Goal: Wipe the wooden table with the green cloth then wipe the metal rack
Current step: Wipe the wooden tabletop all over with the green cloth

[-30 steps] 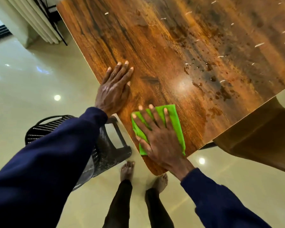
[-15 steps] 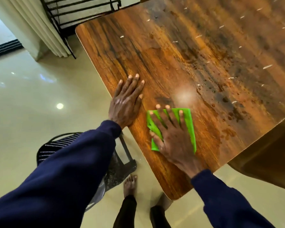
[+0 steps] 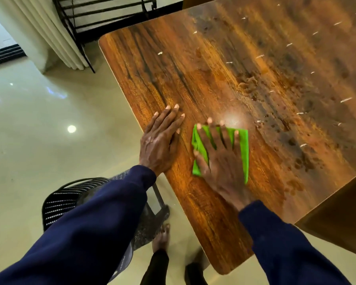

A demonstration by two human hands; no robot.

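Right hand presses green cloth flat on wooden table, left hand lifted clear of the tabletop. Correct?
No: in the head view the left hand rests flat on the brown wooden table, not lifted. The right hand does press the folded green cloth flat on it.

Desk (image 3: pixel 214 68): dark-grained wood, glossy with a glare spot, droplets and smears on its right part. Green cloth (image 3: pixel 244 153): matt fabric. Rack (image 3: pixel 103 11): thin black metal bars. Floor (image 3: pixel 39 120): polished, reflective. Chair (image 3: pixel 58 202): black perforated back.
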